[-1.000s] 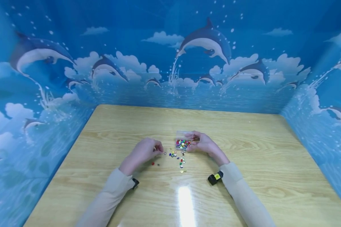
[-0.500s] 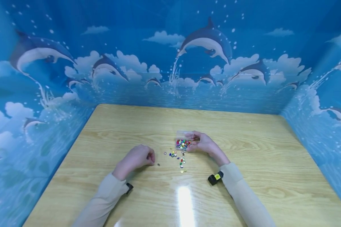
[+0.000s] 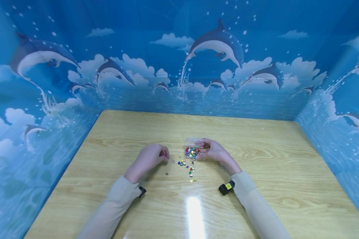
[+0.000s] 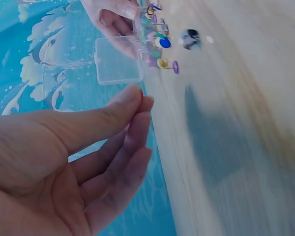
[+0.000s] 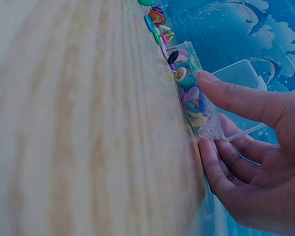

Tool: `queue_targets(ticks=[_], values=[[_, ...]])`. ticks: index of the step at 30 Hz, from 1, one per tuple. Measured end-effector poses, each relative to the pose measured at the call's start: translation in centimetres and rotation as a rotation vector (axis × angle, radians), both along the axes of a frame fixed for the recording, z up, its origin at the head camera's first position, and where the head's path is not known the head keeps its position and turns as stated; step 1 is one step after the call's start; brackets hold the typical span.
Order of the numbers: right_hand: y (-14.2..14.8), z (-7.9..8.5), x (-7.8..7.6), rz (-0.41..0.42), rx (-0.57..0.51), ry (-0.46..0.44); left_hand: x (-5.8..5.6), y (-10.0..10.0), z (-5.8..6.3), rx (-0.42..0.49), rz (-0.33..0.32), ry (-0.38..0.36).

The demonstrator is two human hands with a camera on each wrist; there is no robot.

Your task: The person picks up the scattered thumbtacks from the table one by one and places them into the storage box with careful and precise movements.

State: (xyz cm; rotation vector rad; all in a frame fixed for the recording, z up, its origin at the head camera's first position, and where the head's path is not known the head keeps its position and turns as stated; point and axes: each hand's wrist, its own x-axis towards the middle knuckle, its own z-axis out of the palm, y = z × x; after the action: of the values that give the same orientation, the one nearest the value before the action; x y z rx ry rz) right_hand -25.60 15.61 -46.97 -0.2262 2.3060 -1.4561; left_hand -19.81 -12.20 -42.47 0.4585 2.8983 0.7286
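My left hand [image 3: 149,160] hovers left of the scattered thumbtacks, thumb and forefinger pinched together. A bit of red thumbtack [image 4: 141,94] shows between these fingertips in the left wrist view; the rest of it is hidden. Across from it, my right hand [image 3: 213,151] grips a small clear plastic box [image 5: 215,125] by its right side, thumb at the near edge and fingers behind. The box's hinged lid [image 4: 119,61] stands raised at the back. Many-coloured thumbtacks [image 3: 192,152] fill the box. Several more, including a green thumbtack [image 3: 190,172], lie loose in front of it.
A lone dark thumbtack [image 3: 167,173] lies on the wooden table [image 3: 257,152] just below my left hand. One pale thumbtack [image 3: 174,161] sits between that hand and the loose group. Dolphin-printed blue sheeting [image 3: 173,66] surrounds the back and sides.
My left hand went down to the left, picked up the red thumbtack from the table, and came back up and right toward the box. The right hand and box stayed put.
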Motion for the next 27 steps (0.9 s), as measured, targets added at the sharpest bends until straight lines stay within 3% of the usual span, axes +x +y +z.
queue_targets(ticks=[13, 20, 27], values=[[0.0, -0.1, 0.0, 0.005, 0.004, 0.004, -2.1, 4.2, 0.7, 0.069, -0.007, 0.099], [0.1, -0.1, -0.2, 0.017, -0.003, 0.014, -2.6, 5.6, 0.4, 0.129, -0.016, 0.122], [0.1, 0.1, -0.2, 0.028, 0.001, 0.03, -3.0, 6.5, -0.4, 0.097, 0.023, 0.164]])
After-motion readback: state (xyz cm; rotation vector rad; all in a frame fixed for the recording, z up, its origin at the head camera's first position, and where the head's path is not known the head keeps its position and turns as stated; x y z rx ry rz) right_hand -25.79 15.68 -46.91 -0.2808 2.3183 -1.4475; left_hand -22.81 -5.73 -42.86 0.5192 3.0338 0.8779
